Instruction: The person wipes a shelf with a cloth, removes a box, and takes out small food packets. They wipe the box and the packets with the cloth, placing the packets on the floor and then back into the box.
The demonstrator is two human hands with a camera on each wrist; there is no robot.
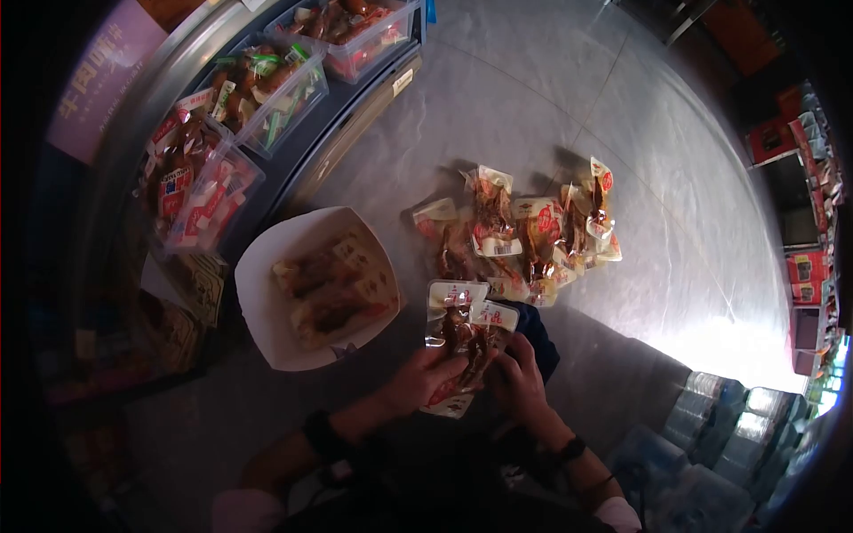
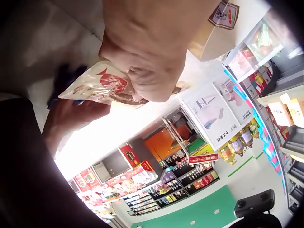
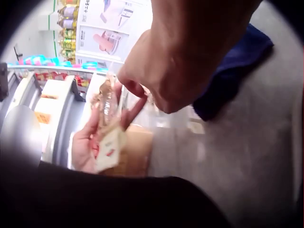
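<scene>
Two clear vacuum-sealed packets of brown meat (image 1: 455, 336) with red print overlap one another in front of the body. My left hand (image 1: 425, 380) grips them from the left, its thumb across the front. At their right edge, the curled fingers of my right hand (image 1: 522, 380) pinch the packets. The left wrist view shows a packet's pale back (image 2: 107, 84) between both hands. In the right wrist view the left hand (image 3: 87, 142) supports the packet (image 3: 110, 137) from below. A heap of similar packets (image 1: 538, 233) lies on the grey tabletop just beyond.
To the left stands a white paper box (image 1: 258, 311) with several packets inside. Clear plastic bins (image 1: 298, 107) of packaged food line a shelf at the upper left. Behind the right hand lies a dark blue cloth (image 1: 540, 342). Plastic-wrapped stacks (image 1: 746, 435) stand at the lower right.
</scene>
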